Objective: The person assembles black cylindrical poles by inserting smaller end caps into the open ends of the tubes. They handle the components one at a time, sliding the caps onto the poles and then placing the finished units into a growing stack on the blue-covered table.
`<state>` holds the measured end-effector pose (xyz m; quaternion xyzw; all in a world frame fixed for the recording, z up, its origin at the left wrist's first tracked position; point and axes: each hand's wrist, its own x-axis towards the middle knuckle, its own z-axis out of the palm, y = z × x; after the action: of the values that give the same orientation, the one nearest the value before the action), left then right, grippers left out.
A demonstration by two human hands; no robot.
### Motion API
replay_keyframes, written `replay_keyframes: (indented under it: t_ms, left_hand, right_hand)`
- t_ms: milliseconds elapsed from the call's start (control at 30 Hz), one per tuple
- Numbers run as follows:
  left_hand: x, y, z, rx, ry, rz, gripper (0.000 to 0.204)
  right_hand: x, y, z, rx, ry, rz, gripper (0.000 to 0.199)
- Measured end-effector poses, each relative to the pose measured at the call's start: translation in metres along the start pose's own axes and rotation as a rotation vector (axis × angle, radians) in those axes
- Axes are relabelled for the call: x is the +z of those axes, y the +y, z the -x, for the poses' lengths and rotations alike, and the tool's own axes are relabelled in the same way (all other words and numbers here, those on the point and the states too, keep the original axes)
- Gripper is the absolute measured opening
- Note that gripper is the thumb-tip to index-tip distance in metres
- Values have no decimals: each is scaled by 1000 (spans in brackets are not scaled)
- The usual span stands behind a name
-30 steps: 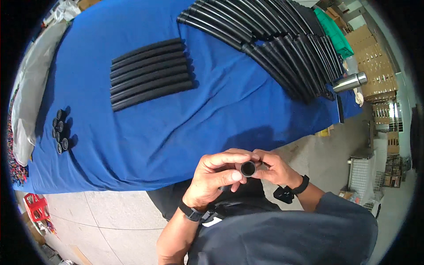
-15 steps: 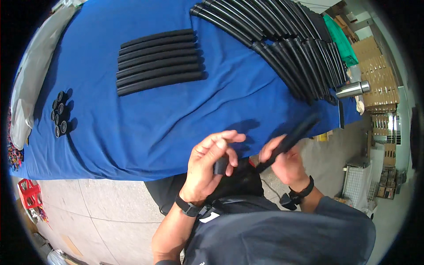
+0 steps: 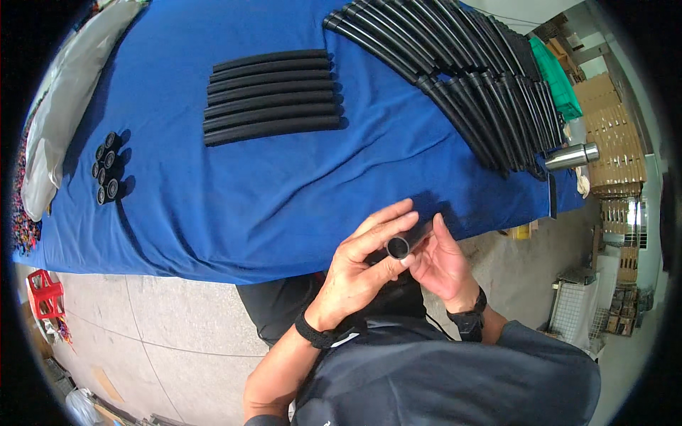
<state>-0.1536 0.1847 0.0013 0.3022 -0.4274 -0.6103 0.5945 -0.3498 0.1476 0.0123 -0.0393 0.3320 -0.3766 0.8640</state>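
Note:
A black tube [image 3: 399, 247] is held above the table's front edge, its round hollow end turned up toward me. My left hand [image 3: 362, 259] grips it near that open end, with thumb and fingers on either side. Against the other side of the tube, my right hand [image 3: 444, 266] curls with its thumb raised; some of its fingers are hidden. Most of the tube's length is foreshortened or behind the hands. The short dark piece seen earlier in my left palm does not show now.
On the blue cloth [image 3: 284, 213] lie a row of several matte black tubes [image 3: 273, 99] and several small round black pieces [image 3: 106, 167]. Glossy black tubes [image 3: 462, 92] fill the far right, beside a steel bottle [image 3: 572, 156] and a green bin [image 3: 558, 78]. A red stool [image 3: 46, 295] stands lower left.
My right hand has brought the tube left to my left hand, swinging its open end toward me. Both hands now meet on it. The view has shifted slightly.

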Motion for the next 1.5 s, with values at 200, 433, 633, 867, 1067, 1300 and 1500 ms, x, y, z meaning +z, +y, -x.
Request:
replay_keyframes:
  t_ms: [200,433,633,867,1067,1300,1500]
  left_hand:
    - [0,3,4,-175,18,242,45]
    - [-4,-2,12,-142,118,311,41]
    - [-4,10,13,-175,72,316,43]
    - [1,14,1,-219,3,345,42]
    - [-52,-13,-20,-126,241,686,39]
    - [-48,-5,-13,-126,367,1096,27]
    - [-32,-9,-9,-220,201,1169,43]
  right_hand:
    - [-3,-41,25,-293,-17,1061,28]
    - [22,-28,-4,-903,-112,1967,43]
    - [6,-25,20,-595,-100,1837,38]
    - [1,-25,44,-563,-7,1733,34]
    - [6,-15,29,-392,-33,1257,35]
    - [9,-3,27,-181,-168,1191,42]
    - [12,-3,31,-209,-102,1202,49]
